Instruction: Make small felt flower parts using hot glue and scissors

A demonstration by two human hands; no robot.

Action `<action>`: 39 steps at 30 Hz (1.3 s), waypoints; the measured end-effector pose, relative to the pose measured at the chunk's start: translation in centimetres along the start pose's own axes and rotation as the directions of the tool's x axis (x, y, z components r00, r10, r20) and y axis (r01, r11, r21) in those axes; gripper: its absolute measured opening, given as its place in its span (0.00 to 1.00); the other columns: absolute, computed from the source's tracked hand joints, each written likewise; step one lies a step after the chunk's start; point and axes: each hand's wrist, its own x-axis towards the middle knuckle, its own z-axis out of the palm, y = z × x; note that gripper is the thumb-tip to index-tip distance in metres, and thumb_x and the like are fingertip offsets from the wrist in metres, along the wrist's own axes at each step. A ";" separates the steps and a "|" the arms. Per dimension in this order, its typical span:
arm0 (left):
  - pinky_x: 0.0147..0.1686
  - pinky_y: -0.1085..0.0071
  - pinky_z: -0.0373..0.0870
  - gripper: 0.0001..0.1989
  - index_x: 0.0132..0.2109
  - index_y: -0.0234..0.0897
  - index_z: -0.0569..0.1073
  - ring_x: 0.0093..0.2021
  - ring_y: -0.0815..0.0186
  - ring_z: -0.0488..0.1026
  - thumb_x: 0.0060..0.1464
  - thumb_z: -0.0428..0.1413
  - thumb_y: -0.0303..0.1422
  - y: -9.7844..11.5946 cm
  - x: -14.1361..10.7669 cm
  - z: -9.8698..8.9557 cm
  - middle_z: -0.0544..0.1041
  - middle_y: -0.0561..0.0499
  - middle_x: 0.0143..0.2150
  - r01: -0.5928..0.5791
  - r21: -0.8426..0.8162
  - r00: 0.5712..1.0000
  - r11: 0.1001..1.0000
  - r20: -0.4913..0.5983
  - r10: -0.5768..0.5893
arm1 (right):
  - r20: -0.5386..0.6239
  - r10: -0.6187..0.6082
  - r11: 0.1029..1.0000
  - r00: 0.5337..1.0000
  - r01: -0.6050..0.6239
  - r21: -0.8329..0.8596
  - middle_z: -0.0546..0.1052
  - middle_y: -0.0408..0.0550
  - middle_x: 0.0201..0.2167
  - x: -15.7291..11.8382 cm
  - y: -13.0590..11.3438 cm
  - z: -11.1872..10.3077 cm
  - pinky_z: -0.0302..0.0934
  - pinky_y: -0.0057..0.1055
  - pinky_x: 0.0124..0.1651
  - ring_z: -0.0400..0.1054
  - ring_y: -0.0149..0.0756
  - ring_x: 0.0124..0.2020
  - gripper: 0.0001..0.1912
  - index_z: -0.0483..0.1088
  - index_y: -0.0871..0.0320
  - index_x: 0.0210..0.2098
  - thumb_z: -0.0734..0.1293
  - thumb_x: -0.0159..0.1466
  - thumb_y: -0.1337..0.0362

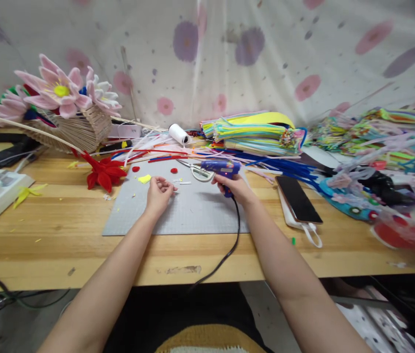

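Note:
My right hand [234, 187] is wrapped round the handle of a blue glue gun [222, 167], its nozzle pointing left above the grey cutting mat [200, 215]. A black cord runs from the gun down over the table edge. Over the mat's left half, my left hand [160, 192] has its fingers curled together; whatever they pinch, if anything, is too small to make out. Behind the gun lie scissors [203, 173] with pale handles. Close to my left hand are a yellow scrap [144, 179] and two small red pieces [174, 170].
A red flower [105, 172] on a stick lies left of the mat, before a basket [82, 128] of pink flowers. Bundled pipe cleaners [255, 132] and a thread spool [178, 134] stand behind. A phone [298, 198] lies at right, a power strip [1, 198] at left.

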 end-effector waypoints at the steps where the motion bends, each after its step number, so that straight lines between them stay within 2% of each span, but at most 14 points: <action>1: 0.26 0.74 0.70 0.19 0.37 0.40 0.54 0.29 0.69 0.76 0.42 0.58 0.33 0.0 0.0 0.0 0.68 0.60 0.28 0.001 0.002 1.000 1.000 -0.004 -0.001 | 0.052 0.021 0.999 0.998 -0.020 -0.032 0.65 0.41 0.15 -0.2 -0.1 0.6 0.51 0.25 0.21 0.55 0.25 0.17 0.21 0.70 0.60 0.25 0.67 0.50 0.46; 3: 0.27 0.73 0.70 0.20 0.37 0.40 0.54 0.29 0.68 0.76 0.41 0.58 0.33 -0.1 0.1 0.0 0.68 0.60 0.28 -0.007 0.013 1.000 1.000 -0.007 0.007 | 0.103 0.041 0.996 0.994 -0.032 -0.088 0.63 0.39 0.13 -0.3 0.0 1.8 0.49 0.25 0.20 0.54 0.24 0.16 0.21 0.69 0.60 0.23 0.67 0.50 0.46; 8: 0.27 0.73 0.70 0.20 0.38 0.40 0.54 0.29 0.67 0.76 0.41 0.58 0.32 -0.2 0.2 -0.1 0.69 0.59 0.27 -0.012 0.023 1.000 1.000 -0.017 0.013 | 0.086 0.044 0.972 0.995 -0.023 -0.232 0.62 0.39 0.12 -0.2 0.5 3.0 0.48 0.26 0.19 0.53 0.24 0.15 0.21 0.68 0.59 0.21 0.67 0.51 0.45; 12: 0.27 0.73 0.70 0.19 0.38 0.40 0.54 0.28 0.68 0.76 0.42 0.57 0.30 -0.1 0.1 0.0 0.70 0.58 0.28 -0.001 0.014 1.000 1.000 -0.022 0.001 | 0.099 0.059 0.954 0.993 -0.027 -0.299 0.65 0.40 0.14 -0.2 0.4 3.3 0.49 0.27 0.20 0.54 0.26 0.15 0.21 0.71 0.59 0.26 0.67 0.51 0.45; 16: 0.27 0.74 0.70 0.19 0.38 0.40 0.54 0.28 0.68 0.76 0.43 0.56 0.30 0.0 0.1 0.0 0.70 0.58 0.28 -0.006 0.017 1.000 1.000 -0.015 0.007 | 0.116 0.030 0.948 0.993 0.009 -0.320 0.66 0.40 0.16 -0.1 0.5 3.6 0.52 0.27 0.23 0.57 0.27 0.18 0.21 0.72 0.58 0.30 0.67 0.51 0.46; 21: 0.28 0.73 0.70 0.19 0.38 0.40 0.54 0.28 0.67 0.76 0.43 0.57 0.30 -0.1 0.1 -0.1 0.71 0.57 0.28 -0.018 0.019 1.000 1.000 -0.010 0.019 | 0.123 -0.018 0.939 0.992 0.059 -0.339 0.66 0.40 0.16 0.0 0.8 3.8 0.53 0.27 0.27 0.58 0.28 0.21 0.21 0.72 0.58 0.31 0.67 0.52 0.46; 34: 0.26 0.74 0.70 0.19 0.38 0.39 0.55 0.27 0.68 0.75 0.42 0.57 0.29 -0.1 0.1 0.0 0.71 0.58 0.27 -0.030 0.010 0.999 1.000 -0.015 0.030 | 0.110 0.000 0.922 0.994 0.043 -0.385 0.68 0.41 0.18 0.2 0.9 3.7 0.54 0.27 0.28 0.59 0.28 0.22 0.23 0.71 0.59 0.29 0.66 0.51 0.44; 39: 0.27 0.74 0.70 0.20 0.38 0.39 0.55 0.28 0.68 0.76 0.41 0.58 0.30 -0.3 0.1 -0.1 0.71 0.58 0.27 -0.026 -0.001 1.000 1.000 -0.014 0.026 | 0.118 -0.028 0.927 0.993 0.069 -0.369 0.67 0.41 0.18 0.2 1.0 3.7 0.55 0.28 0.29 0.61 0.30 0.24 0.22 0.72 0.59 0.31 0.66 0.51 0.45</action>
